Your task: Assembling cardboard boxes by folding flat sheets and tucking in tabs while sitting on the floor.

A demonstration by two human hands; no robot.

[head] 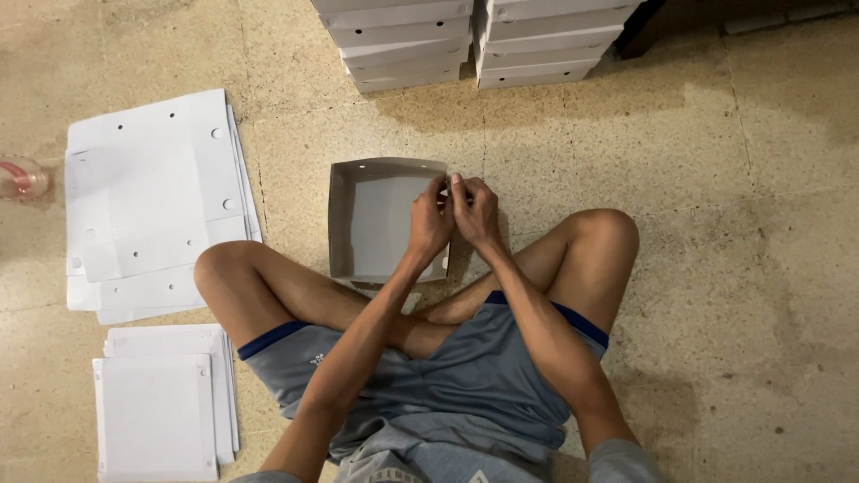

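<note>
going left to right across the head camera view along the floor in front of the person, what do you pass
Pink-rimmed clear container at the left edge → stack of flat white cardboard sheets → half-folded grey box → left hand → right hand, both pinching the box's right wall → bare speckled floor.

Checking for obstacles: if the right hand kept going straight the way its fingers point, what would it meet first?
The right hand points away from the body; past the grey box's wall lies bare floor, then probably the stacked white boxes.

Half-folded grey-white carton (376, 224) at centre; flat white blanks (152, 206) left; stacked white boxes (474, 40) above
</note>
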